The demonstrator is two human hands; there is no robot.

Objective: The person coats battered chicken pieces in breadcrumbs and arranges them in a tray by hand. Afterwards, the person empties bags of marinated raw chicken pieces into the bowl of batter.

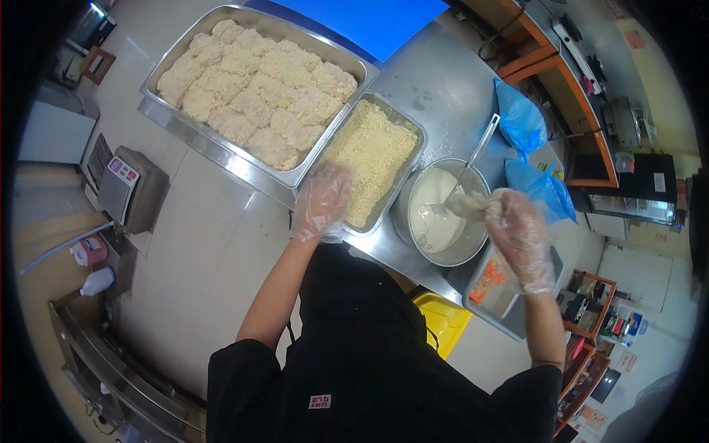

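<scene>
My right hand (519,235), in a clear plastic glove, grips a limp, batter-coated piece of meat (473,204) over a metal pot (470,251). Pale, runny batter (436,203) fills part of the pot, and a long-handled ladle (484,140) leans in it. My left hand (323,198), gloved too, lies over the near left rim of a metal tray (421,140) with its fingers stretched out. Yellowish crumbs (380,151) cover the bottom of that tray. Left of it, a larger steel pan (362,70) holds several rows of crumb-coated pieces (258,88).
A grey tub (509,325) with orange-and-white contents stands right of the pot, near a yellow bin (447,317) below. Blue plastic bags (521,118) lie on the steel table (443,81) behind the pot. A blue board (369,22) is at the back. Left stands a scale (118,188).
</scene>
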